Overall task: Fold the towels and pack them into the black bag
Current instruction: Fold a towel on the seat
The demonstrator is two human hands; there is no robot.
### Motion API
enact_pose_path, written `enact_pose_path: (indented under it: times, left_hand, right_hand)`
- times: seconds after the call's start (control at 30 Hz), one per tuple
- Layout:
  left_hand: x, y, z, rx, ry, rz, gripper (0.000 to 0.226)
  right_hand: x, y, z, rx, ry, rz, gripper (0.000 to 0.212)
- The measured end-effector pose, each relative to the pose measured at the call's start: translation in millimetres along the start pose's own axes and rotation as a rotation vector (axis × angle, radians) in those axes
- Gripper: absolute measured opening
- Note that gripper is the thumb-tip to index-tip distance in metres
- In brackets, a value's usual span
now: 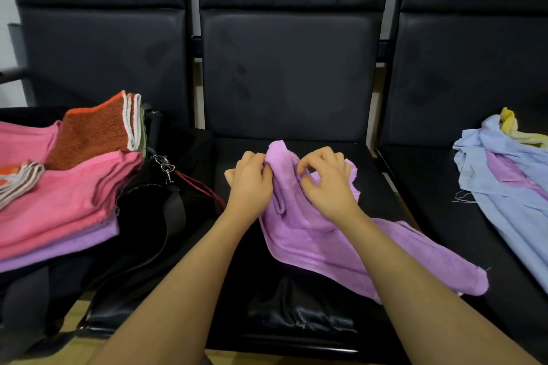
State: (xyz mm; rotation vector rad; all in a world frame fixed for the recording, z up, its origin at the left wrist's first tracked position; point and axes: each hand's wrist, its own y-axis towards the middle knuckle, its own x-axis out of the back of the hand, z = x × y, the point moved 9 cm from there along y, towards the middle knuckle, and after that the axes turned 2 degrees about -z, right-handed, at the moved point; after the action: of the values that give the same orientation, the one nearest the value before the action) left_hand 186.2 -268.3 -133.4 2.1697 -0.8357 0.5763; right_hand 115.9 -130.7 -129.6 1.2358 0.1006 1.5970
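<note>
While your folded towels sit stacked far left on the black bag, pink ones over a purple one with a rust-orange one behind, both your hands work at the middle seat. Your left hand comes up from the bottom edge, forearm angled in, fingers curled and pinching the raised top fold of the purple towel. Your right hand sits just beside it, back up, fingers bent clawlike and gripping the same towel near its upper edge. That towel lies crumpled on the seat, trailing down and right under your right forearm. Far right, on the next seat, an unfolded pile waits: light blue, purple and yellow cloth.
</note>
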Motion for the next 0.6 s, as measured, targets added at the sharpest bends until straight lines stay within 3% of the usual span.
enact_pose_path:
  times: [0.17, 0.27, 0.37, 0.47, 0.6]
  left_hand:
    - [0.6, -2.0, -1.8, -0.114, 0.057, 0.001, 0.023]
    - [0.9, -1.9, -3.0, -0.133, 0.097, -0.004, 0.023]
    - [2.3, -1.8, -1.9, -0.117, 0.118, -0.022, 0.023]
    - [1.7, 0.9, 2.6, -0.045, 0.082, -0.006, 0.026]
    - [2.3, 1.1, 4.7, 0.004, -0.165, 0.022, 0.042]
  right_hand:
    - [-26.5, -1.6, -8.5, -0.037, -0.048, 0.219, 0.019]
    - [-31.2, -4.5, -7.4, -0.116, 0.089, 0.296, 0.004]
    - [-21.6, -2.9, -8.3, -0.166, 0.192, 0.211, 0.012]
    - [-3.3, -0.7, -16.2, -0.316, 0.454, 0.059, 0.008]
    - [31.2, 4.0, -27.9, -0.375, 0.623, -0.203, 0.015]
